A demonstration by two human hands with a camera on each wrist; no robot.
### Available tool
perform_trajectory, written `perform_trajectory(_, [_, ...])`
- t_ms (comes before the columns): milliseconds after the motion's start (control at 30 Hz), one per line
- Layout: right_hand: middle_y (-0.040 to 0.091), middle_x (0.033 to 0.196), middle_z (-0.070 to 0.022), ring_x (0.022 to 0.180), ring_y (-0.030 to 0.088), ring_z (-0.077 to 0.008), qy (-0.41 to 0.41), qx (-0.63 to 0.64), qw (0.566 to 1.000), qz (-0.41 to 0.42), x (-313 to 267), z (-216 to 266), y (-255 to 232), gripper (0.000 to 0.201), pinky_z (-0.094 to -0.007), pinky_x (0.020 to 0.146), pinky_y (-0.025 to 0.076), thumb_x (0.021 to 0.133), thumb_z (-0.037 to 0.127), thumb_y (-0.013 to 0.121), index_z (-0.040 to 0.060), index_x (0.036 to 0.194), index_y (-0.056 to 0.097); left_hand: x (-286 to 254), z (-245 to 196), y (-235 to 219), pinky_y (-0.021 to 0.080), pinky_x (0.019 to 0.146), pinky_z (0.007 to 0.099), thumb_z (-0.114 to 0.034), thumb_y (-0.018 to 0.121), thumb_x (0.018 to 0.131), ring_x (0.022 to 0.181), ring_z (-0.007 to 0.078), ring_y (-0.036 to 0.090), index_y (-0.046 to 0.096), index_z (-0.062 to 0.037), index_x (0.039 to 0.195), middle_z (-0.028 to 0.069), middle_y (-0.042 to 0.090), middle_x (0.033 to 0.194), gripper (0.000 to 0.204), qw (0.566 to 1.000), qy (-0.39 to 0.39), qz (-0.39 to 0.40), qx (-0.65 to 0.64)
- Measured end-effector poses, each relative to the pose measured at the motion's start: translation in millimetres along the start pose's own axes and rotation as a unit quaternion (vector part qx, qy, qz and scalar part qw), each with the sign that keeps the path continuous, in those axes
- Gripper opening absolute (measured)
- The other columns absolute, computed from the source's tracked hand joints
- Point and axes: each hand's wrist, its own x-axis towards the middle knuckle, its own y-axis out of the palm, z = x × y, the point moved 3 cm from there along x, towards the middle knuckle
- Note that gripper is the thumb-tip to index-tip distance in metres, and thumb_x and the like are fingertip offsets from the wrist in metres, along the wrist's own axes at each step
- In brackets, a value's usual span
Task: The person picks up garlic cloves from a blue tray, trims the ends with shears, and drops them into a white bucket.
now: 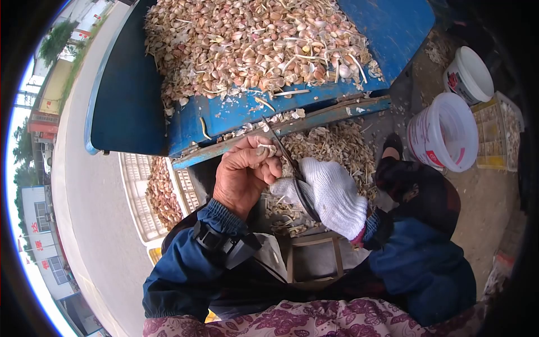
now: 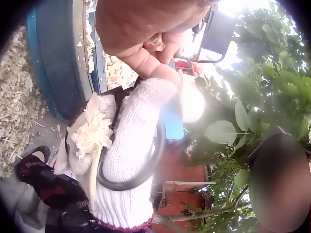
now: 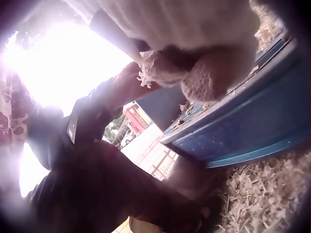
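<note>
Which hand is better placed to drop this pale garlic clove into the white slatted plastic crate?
Left, I'd say. The bare left hand pinches the clove and is nearer the crate. The white-gloved right hand is farther off and grips the black-handled scissors.

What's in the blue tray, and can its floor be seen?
The blue tray holds heaped garlic cloves and stalks. Its floor shows near the front edge; what lies under the heap is hidden.

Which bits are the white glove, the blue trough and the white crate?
White glove (image 1: 337, 196): head view, on the knitted back of the hand.
Blue trough (image 1: 126, 95): head view, on its side wall.
White crate (image 1: 133, 194): head view, on its slatted side.
</note>
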Motion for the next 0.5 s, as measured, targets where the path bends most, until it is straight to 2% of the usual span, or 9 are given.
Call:
perform_trajectory(33, [0.057,0.056,-0.0159,0.053,0.061,-0.0336,0.021,0.028,0.999,0.015,2,1,0,0.055,-0.0412,0.048,0.044,0.082,0.056,0.066,0.0027,0.068,0.056,1,2,-6,0.047,0.049,0.0253,-0.005,0.061,0.083,0.059,0.0209,0.059,0.06,0.0004,0.096,0.0172,0.063,0.088,0.014,1.0,0.002,-0.002,-0.001])
perform_trajectory(67, [0.06,0.06,-0.0185,0.053,0.061,-0.032,0.117,0.212,0.969,0.058,1,0,0,0.056,-0.0397,0.047,0.044,0.083,0.055,0.067,0.0029,0.066,0.055,4,0,-11,0.046,0.048,0.0256,-0.005,0.061,0.083,0.06,0.0211,0.059,0.059,0.001,0.094,0.0176,0.061,0.089,0.013,1.0,0.007,0.006,-0.023])
perform_trajectory(100, [0.061,0.06,-0.0177,0.053,0.062,-0.0288,0.072,0.1,0.992,0.038,3,-3,2,0.055,-0.0365,0.046,0.044,0.084,0.053,0.065,0.0022,0.066,0.056,7,-5,-17,0.046,0.048,0.0259,-0.005,0.06,0.083,0.061,0.0213,0.059,0.059,0.0017,0.093,0.018,0.059,0.089,0.013,0.999,0.017,0.014,-0.041])
perform_trajectory(200, [0.058,0.053,-0.0146,0.05,0.061,-0.0275,0.072,-0.08,0.985,0.133,-2,-4,1,0.058,-0.0392,0.049,0.045,0.085,0.058,0.062,0.0024,0.069,0.063,19,-34,-62,0.041,0.046,0.0245,-0.007,0.059,0.083,0.063,0.0195,0.056,0.056,0.0002,0.087,0.0155,0.057,0.086,0.01,0.999,0.037,-0.025,-0.027])
perform_trajectory(233, [0.058,0.053,-0.0146,0.05,0.061,-0.0275,0.064,-0.079,0.986,0.133,-3,-6,2,0.058,-0.0392,0.049,0.045,0.085,0.058,0.062,0.0024,0.069,0.063,25,-46,-79,0.04,0.046,0.0243,-0.008,0.059,0.084,0.063,0.0189,0.056,0.055,0.0,0.087,0.0143,0.056,0.084,0.009,0.998,0.034,-0.027,-0.051])
perform_trajectory(300, [0.055,0.048,-0.0142,0.048,0.06,-0.0294,0.14,0.151,0.959,0.197,-4,-14,12,0.061,-0.042,0.049,0.045,0.085,0.062,0.058,0.0042,0.065,0.062,40,-76,-105,0.037,0.045,0.0238,-0.007,0.06,0.086,0.062,0.0165,0.054,0.056,0.0005,0.088,0.0094,0.056,0.079,0.008,0.995,0.048,-0.087,-0.007])
perform_trajectory(367, [0.055,0.05,-0.0156,0.05,0.059,-0.0321,0.188,0.205,0.938,0.21,-4,-5,-1,0.063,-0.0426,0.049,0.045,0.085,0.063,0.057,0.0038,0.064,0.062,56,-101,-119,0.037,0.046,0.0227,-0.002,0.062,0.086,0.062,0.0152,0.057,0.056,0.0009,0.088,0.0068,0.058,0.076,0.007,0.947,0.156,-0.228,0.167])
perform_trajectory(433, [0.056,0.053,-0.0171,0.052,0.06,-0.0348,0.047,-0.096,0.98,0.168,-5,-14,6,0.06,-0.0428,0.05,0.046,0.084,0.06,0.059,0.0032,0.065,0.064,71,-115,-113,0.042,0.045,0.025,0.005,0.064,0.079,0.058,0.0179,0.062,0.061,0.0041,0.085,0.0086,0.063,0.073,0.007,0.916,0.193,-0.28,0.213])
perform_trajectory(500, [0.058,0.056,-0.019,0.055,0.061,-0.036,0.079,-0.074,0.977,0.181,-7,-17,10,0.058,-0.043,0.051,0.048,0.084,0.058,0.061,0.0032,0.065,0.063,90,-125,-127,0.043,0.044,0.0245,0.005,0.063,0.078,0.056,0.0188,0.065,0.067,0.0065,0.089,0.0104,0.065,0.071,0.011,0.848,0.22,-0.34,0.341])
